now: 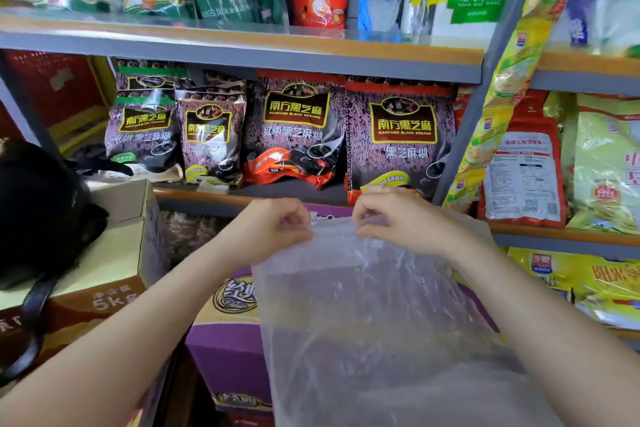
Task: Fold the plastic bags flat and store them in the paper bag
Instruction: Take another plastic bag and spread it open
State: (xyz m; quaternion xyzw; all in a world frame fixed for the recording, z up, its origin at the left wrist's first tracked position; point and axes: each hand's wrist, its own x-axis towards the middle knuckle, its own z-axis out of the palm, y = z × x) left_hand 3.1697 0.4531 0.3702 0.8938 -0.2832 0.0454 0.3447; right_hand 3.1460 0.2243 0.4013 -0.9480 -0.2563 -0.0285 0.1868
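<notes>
While both hands pinch its top edge, the clear plastic bag (374,322) hangs before the shelves, likely so it drapes straight for folding. Left hand (273,229) and right hand (394,218) fingers curl around the rim, above a purple box (225,350); no paper bag shows.

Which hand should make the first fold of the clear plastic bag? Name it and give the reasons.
Hard to call; slightly the right hand. It and the left hand both pinch the clear plastic bag at its top edge, and most of the sheet hangs under the right hand. No paper bag is in view.
</notes>
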